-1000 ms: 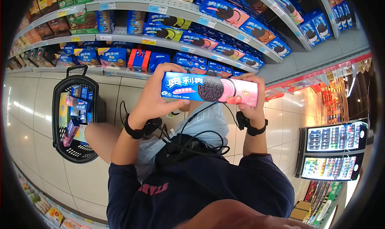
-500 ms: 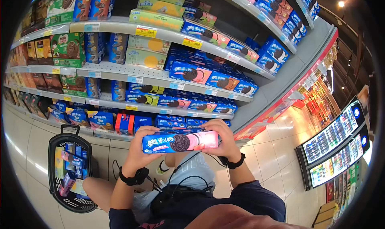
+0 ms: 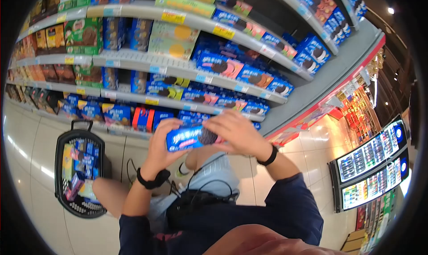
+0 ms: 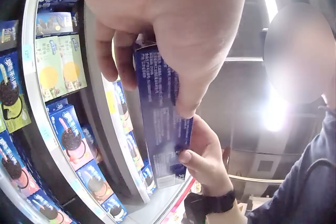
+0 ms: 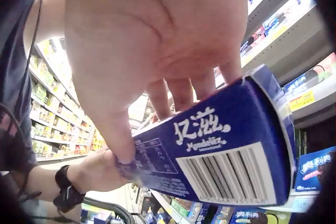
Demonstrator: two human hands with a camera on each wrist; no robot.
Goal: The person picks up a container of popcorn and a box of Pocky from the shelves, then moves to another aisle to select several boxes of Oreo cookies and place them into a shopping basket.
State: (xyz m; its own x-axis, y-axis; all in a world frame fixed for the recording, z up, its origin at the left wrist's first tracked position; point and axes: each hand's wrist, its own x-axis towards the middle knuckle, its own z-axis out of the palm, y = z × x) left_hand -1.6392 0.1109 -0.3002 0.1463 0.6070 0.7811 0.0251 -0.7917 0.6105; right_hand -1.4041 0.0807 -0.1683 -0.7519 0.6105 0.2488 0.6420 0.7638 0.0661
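Note:
A long blue Oreo biscuit box [image 3: 186, 138] is held level in front of the shelves, between both hands. My left hand [image 3: 162, 141] grips its left end, thumb on the near side. My right hand [image 3: 232, 131] lies over the right end and hides the pink part of the pack. In the left wrist view the left hand [image 4: 168, 29] pinches the box [image 4: 160, 119] from above, and the right hand [image 4: 206, 162] holds its far end. In the right wrist view the right hand [image 5: 157, 45] curls round the box [image 5: 220, 153], whose barcode end faces the camera.
Store shelves [image 3: 178, 70] packed with blue Oreo boxes and other biscuit packs rise just beyond the hands. A black shopping basket [image 3: 80, 165] with several packs stands on the tiled floor at the left. Lit drink coolers [image 3: 370, 165] stand at the right.
The box has come down from close to the camera towards the shelves. My right hand has slid from the box's end over its top face, covering the pink part.

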